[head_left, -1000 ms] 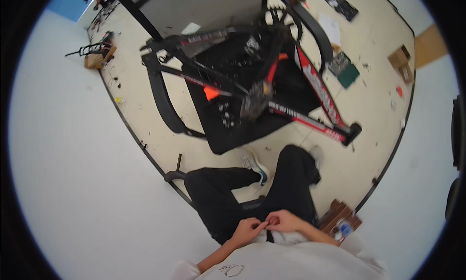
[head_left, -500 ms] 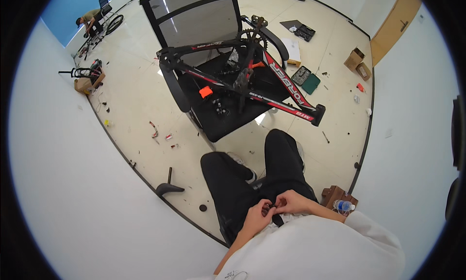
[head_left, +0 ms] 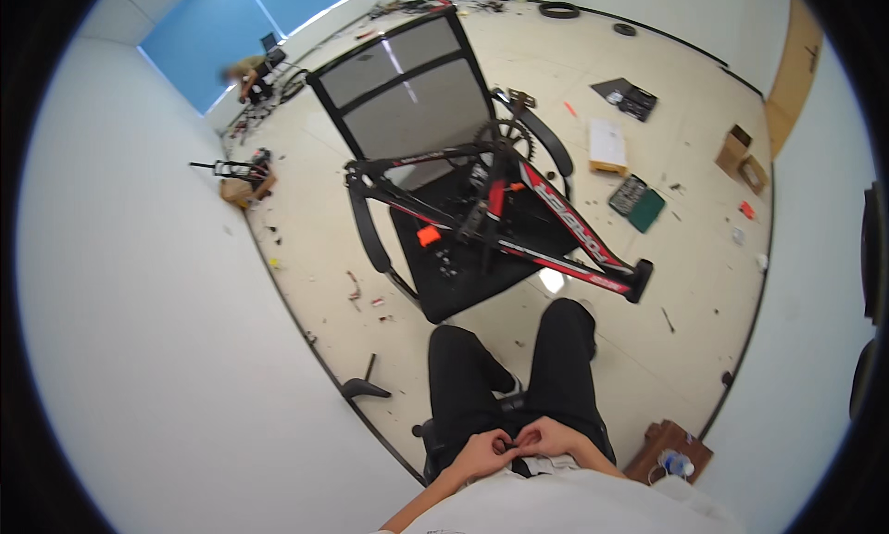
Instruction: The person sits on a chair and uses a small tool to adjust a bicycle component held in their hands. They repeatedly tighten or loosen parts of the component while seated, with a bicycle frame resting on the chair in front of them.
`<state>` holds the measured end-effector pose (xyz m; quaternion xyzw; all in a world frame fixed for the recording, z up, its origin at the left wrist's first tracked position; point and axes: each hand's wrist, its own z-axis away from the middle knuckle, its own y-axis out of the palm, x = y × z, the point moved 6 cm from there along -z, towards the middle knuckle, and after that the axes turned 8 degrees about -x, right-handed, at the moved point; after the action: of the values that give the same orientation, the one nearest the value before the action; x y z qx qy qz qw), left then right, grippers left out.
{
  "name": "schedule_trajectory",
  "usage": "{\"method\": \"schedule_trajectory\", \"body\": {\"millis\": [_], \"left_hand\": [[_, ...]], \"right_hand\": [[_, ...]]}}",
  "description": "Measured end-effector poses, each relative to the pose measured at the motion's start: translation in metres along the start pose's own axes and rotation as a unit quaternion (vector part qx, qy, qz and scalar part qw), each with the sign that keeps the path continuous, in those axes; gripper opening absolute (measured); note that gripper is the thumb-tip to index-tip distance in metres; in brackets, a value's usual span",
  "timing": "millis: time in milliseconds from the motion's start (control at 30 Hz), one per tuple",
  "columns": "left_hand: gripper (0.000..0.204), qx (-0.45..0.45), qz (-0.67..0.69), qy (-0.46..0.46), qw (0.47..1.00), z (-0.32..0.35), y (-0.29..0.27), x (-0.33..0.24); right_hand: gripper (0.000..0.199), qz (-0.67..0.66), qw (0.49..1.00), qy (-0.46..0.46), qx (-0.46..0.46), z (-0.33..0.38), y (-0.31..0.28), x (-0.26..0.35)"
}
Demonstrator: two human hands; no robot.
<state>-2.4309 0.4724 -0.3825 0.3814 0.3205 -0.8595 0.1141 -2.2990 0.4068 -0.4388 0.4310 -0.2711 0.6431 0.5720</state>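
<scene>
Both the left hand (head_left: pixel 483 453) and right hand (head_left: pixel 550 436) meet fingertip-to-fingertip, any hold unclear, with the bicycle frame (head_left: pixel 569 219) ahead, its long axis slanting nearer toward the right.

The left hand (head_left: pixel 482 454) and right hand (head_left: pixel 550 436) meet at the fingers above dark trousers (head_left: pixel 567 372), facing a black-and-red bicycle frame (head_left: pixel 567 221) resting across a mesh-backed office armchair (head_left: pixel 449 298).

I count two hands (head_left: pixel 484 453) at bottom centre, one bike frame (head_left: pixel 496 201) mid-picture, one saddle (head_left: pixel 367 389) lower left, two cardboard boxes (head_left: pixel 732 152) right.
</scene>
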Motion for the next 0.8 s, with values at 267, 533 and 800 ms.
{"method": "schedule_trajectory", "body": {"millis": [267, 533, 800], "left_hand": [[0.032, 0.006, -0.003, 0.033, 0.999, -0.021, -0.006, -0.007], [0.039, 0.033, 0.093, 0.102, 0.99, -0.002, 0.012, 0.018], [0.034, -0.037, 0.102, 0.135, 0.985, 0.002, -0.027, 0.029]], "right_hand": [[0.029, 0.011, 0.995, 0.026, -0.093, 0.005, -0.02, 0.024], [0.026, 0.124, 0.988, -0.017, -0.09, 0.011, 0.008, 0.034], [0.015, 0.241, 0.967, -0.075, -0.043, -0.03, 0.03, 0.08]]}}
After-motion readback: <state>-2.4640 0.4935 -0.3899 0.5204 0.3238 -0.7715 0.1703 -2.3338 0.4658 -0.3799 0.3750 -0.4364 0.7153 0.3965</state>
